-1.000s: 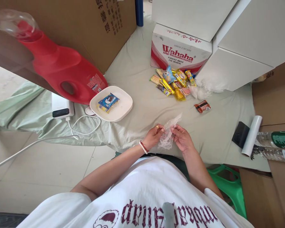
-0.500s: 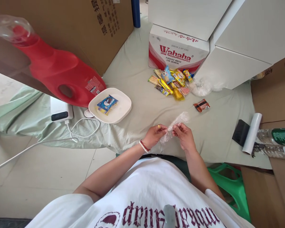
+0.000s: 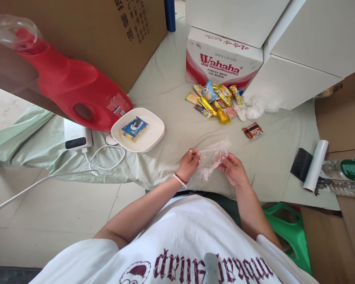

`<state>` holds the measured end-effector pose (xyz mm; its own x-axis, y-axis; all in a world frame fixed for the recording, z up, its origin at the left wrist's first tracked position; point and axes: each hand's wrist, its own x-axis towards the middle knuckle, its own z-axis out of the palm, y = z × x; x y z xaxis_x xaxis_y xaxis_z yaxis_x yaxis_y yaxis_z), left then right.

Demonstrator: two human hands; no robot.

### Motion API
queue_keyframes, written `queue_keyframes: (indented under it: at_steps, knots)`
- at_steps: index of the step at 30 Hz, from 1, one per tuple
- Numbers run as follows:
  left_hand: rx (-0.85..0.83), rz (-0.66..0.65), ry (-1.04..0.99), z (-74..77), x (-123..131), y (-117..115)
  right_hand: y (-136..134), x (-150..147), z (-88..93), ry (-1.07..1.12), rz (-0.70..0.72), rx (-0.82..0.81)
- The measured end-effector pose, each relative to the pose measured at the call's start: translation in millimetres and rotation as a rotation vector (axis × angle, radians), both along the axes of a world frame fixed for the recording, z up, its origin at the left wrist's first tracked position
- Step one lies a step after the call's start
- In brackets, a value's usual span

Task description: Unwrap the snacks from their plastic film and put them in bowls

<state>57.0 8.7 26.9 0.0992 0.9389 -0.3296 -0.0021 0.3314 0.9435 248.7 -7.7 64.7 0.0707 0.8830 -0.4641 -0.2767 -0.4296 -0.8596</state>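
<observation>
Tabletop [image 3: 171, 138], draped in creased pale green cloth. Far left corner: large brown cardboard box [image 3: 85, 35], printed with dark characters. Left side, in front of the box: red plastic jug [image 3: 83, 85] with transparent cap. Far edge: red-and-white cardboard carton [image 3: 221, 67], lettered "Wahaha". Against the carton's front: heap of small wrapped snacks [image 3: 220, 102], mostly yellow, some blue and pink. Left part of the near edge, just beside the jug: shallow white rounded-square bowl [image 3: 155, 138]. Middle of the near edge, between the two hands: thin transparent plastic film [image 3: 208, 157], wrinkled. Left hand [image 3: 188, 163]: thumb and fingers pinching the film's left side. Right hand [image 3: 233, 169]: thumb and fingertips pinching the film's right side. Inside the bowl: flat blue packet [image 3: 134, 127], overlapping a yellow one. Between heap and right hand, apart from both: single reddish-brown packet [image 3: 252, 130], dark-banded.
</observation>
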Motion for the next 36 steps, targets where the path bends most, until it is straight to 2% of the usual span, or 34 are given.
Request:
queue_keyframes:
  at_steps: [3,6,10,13,17,20,23,26,28,33,36]
  knots:
    - [-0.007,0.114,0.048,-6.0,-13.3,7.5,-1.5,14.4,-5.3,0.025,-0.050,-0.039]
    - [0.016,0.171,0.123,-10.9,-28.5,13.5,-1.0,28.9,-10.9,0.027,-0.075,-0.071]
    - [0.096,0.164,0.454,-9.2,-43.6,15.3,2.5,39.0,-14.7,0.026,-0.133,-0.090]
    - [0.210,0.048,0.780,2.4,-48.3,12.1,3.9,39.1,-16.3,-0.015,-0.133,-0.096]
    - [0.440,-0.239,1.137,25.3,-46.7,13.9,3.7,34.8,-20.1,-0.106,-0.069,-0.075]
    - [0.477,-0.451,1.195,36.9,-38.0,25.6,4.4,30.4,-22.8,-0.164,0.000,-0.030]
    - [0.442,-0.508,1.173,38.9,-23.3,38.7,5.5,26.7,-23.5,-0.213,0.056,0.026]
    - [0.388,-0.472,1.104,32.7,-10.3,45.1,4.8,28.5,-23.1,-0.256,0.093,0.051]
    - [0.330,-0.388,1.049,25.7,-7.3,46.8,3.6,34.2,-23.8,-0.285,0.100,0.051]
    - [0.219,-0.176,1.052,6.0,-17.7,57.5,5.9,51.4,-28.3,-0.311,0.068,0.018]
    - [0.212,-0.043,1.040,-5.1,-25.7,63.9,13.5,50.7,-29.1,-0.318,0.043,0.024]
